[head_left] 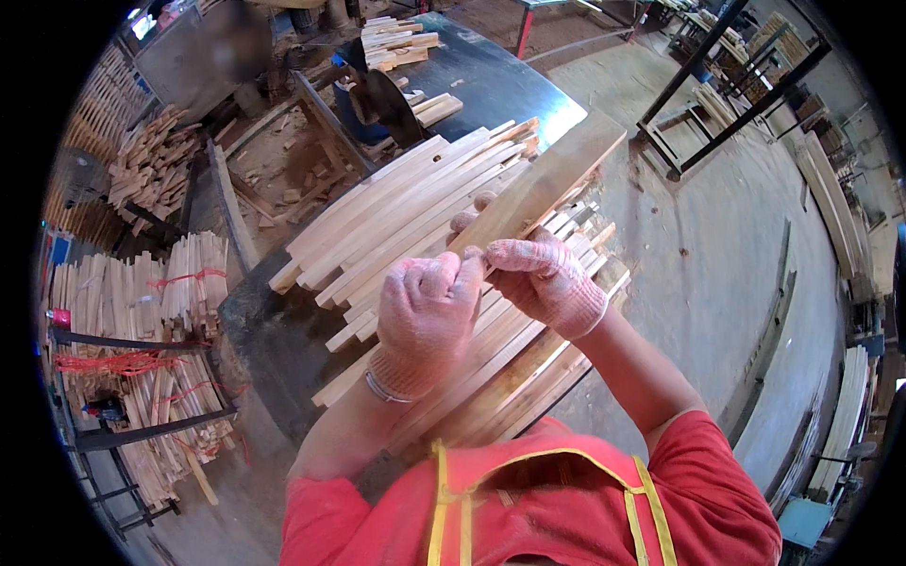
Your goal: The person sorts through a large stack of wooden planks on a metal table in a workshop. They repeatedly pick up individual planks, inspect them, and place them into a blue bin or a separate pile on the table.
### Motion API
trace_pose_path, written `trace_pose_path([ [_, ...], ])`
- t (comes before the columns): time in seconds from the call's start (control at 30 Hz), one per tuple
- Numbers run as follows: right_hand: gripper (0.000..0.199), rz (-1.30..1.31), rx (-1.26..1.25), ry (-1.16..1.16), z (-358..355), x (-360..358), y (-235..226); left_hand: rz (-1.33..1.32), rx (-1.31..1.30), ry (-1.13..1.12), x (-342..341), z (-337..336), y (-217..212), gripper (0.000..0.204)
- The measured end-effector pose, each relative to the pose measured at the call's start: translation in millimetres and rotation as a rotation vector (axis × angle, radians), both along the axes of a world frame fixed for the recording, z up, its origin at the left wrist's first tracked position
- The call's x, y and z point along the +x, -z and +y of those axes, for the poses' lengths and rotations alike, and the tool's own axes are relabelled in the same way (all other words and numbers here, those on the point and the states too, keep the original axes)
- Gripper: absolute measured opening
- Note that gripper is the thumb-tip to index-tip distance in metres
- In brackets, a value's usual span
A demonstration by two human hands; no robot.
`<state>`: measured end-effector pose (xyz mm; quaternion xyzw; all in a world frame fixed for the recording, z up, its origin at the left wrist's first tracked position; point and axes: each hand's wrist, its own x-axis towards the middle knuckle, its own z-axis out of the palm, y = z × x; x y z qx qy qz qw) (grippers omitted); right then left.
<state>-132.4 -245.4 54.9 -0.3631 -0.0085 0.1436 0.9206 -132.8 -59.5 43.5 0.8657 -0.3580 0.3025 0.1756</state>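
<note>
We count two gloved hands: right hand gripping one raised board by near end, left hand curled just beside, fingertips hidden (we cannot tell whether it grips). Board held over pale strips on dark table; strips overlap, beyond our counting, some hidden behind left forearm.

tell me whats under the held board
Past the edges of the board, pale wooden strips and gloved fingertips show; whatever lies directly beneath its middle is covered.
</note>
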Motion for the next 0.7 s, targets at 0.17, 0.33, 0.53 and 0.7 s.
trace_pose_path([
  [0.17, 0.075, 0.001, 0.071, -0.078, -5.1, -6.1, 4.8, 0.075, -0.2, 0.254, -8.0, 15.2, -3.9, 0.046],
  [0.33, 0.073, 0.092, -0.049, -0.032, -0.6, -13.9, 1.9, 0.339, -0.399, 0.21, -8.8, 33.8, 2.0, 0.049],
  [0.53, 0.067, 0.033, -0.489, 0.0, 25.7, -29.2, 14.1, 1.035, -0.508, 0.149, -23.0, 24.5, -0.2, 0.048],
  [0.7, 0.086, 0.073, -0.488, -0.092, 26.9, -38.6, 16.4, 1.205, -0.462, 0.087, -14.8, 41.5, 19.1, 0.041],
])
